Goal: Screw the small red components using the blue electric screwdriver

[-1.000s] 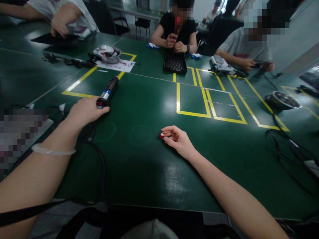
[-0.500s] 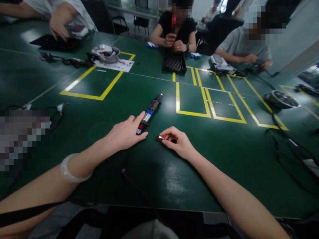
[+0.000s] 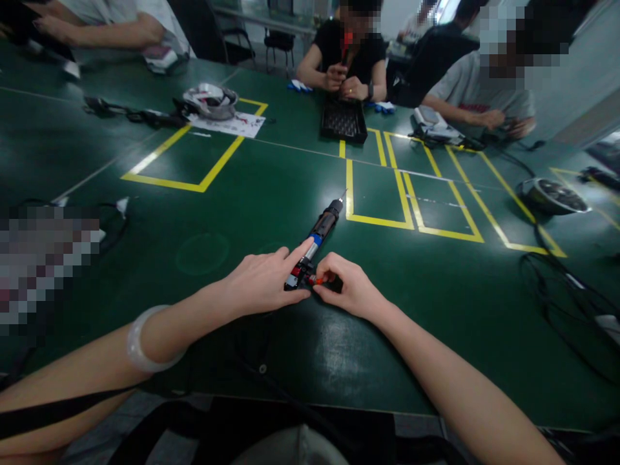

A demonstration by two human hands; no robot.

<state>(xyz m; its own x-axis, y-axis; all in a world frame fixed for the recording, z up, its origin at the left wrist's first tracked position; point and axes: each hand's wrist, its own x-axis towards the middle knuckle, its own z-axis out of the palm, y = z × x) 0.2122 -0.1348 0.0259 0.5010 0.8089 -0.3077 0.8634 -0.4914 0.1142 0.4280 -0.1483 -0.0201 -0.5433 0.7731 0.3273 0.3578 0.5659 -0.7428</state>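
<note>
An electric screwdriver (image 3: 325,225), black with a blue band and a silver section, lies slanted on the green table, its thin bit pointing away to the right. My left hand (image 3: 264,278) is wrapped over its rear part, thumb on the near side and fingers along the far side. My right hand (image 3: 349,284) pinches a small red-and-orange piece (image 3: 317,280) between thumb and forefinger, right against the tool's rear end. What kind of piece it is, I cannot make out. Fingers partly cover the tool's rear.
Yellow tape outlines (image 3: 380,223) mark the green table (image 3: 232,219). Across it a person (image 3: 349,58) sits behind a black tray (image 3: 343,123). A silver bundle (image 3: 210,102) lies on paper at the back left. Black cables (image 3: 557,297) and a round metal-rimmed object (image 3: 553,195) are at right.
My left hand has moved right and nearer with the screwdriver. The gap to my right hand has closed, and the small piece now meets the tool's rear end.
</note>
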